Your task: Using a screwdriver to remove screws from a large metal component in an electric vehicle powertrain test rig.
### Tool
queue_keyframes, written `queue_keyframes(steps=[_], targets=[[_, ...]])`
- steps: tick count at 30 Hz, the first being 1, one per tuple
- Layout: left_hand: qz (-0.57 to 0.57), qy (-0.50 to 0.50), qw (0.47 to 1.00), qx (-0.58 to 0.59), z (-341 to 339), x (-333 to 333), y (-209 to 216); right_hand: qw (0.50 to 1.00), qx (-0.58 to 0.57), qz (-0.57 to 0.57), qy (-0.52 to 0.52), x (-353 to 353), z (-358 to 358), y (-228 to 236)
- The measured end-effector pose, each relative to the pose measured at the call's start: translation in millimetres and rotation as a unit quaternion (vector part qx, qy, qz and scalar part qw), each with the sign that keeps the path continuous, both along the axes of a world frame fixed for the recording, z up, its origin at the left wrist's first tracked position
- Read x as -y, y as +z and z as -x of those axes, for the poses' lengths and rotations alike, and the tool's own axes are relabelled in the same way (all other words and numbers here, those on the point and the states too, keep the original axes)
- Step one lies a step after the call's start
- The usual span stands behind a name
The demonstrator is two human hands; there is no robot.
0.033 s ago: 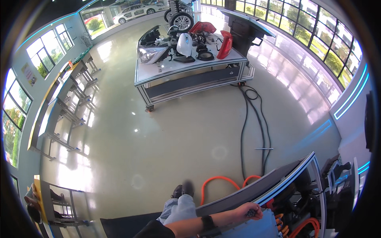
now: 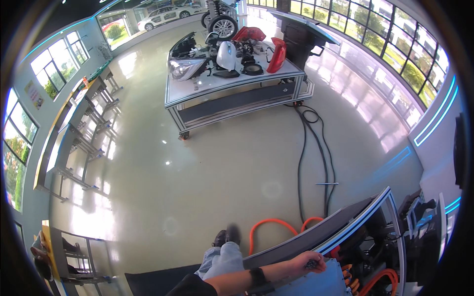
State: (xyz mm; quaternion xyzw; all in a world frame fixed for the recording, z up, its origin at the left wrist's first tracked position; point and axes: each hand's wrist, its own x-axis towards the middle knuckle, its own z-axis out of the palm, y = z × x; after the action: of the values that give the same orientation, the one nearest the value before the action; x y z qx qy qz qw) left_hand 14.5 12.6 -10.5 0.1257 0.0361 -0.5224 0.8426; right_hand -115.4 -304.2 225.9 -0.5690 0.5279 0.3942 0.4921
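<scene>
My left hand [image 2: 307,262] reaches across my legs to the right, a dark band around its wrist. Its fingers are curled around a small dark object [image 2: 311,265] whose kind I cannot make out. Just below and beside the hand is a light blue flat-topped casing [image 2: 321,283]. Short orange connectors or cable ends [image 2: 351,280] line the casing's right side, and a thick orange cable [image 2: 387,274] loops beyond them. An aluminium frame [image 2: 355,222] slants past the hand. My right hand is out of view.
Ahead stands a wheeled table [image 2: 197,96] bearing a headlight [image 2: 186,70], a mirror shell [image 2: 226,55] and red tail lights [image 2: 277,55]. Black cables [image 2: 324,163] run across the floor, near an orange cable [image 2: 261,224]. Benches [image 2: 64,133] line the left wall; a stool-like bench [image 2: 74,254] is nearer.
The surroundings have shifted very slightly left and up in the picture. My left hand keeps its place and its grip.
</scene>
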Motion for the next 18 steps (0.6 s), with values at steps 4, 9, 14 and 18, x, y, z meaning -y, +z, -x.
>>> queue_keyframes(steps=[4, 9, 14, 18], targets=[[-0.016, -0.004, 1.0, -0.007, -2.1, 5.6, -7.4, 1.0, -0.005, -0.001, 0.015, 14.4, -3.2, -11.4], [-0.037, -0.004, 0.999, -0.017, 3.9, 8.4, -7.2, 0.997, 0.035, 0.058, 0.048, -21.5, -17.9, 11.5], [-0.024, 0.006, 1.0, -0.018, 8.9, 7.8, -10.5, 0.996, 0.044, -0.003, 0.08, 8.0, -12.6, -7.9], [-0.061, 0.011, 0.998, 0.012, -2.1, 13.3, -12.4, 0.974, -0.021, 0.137, 0.178, 6.0, -11.2, -38.8]])
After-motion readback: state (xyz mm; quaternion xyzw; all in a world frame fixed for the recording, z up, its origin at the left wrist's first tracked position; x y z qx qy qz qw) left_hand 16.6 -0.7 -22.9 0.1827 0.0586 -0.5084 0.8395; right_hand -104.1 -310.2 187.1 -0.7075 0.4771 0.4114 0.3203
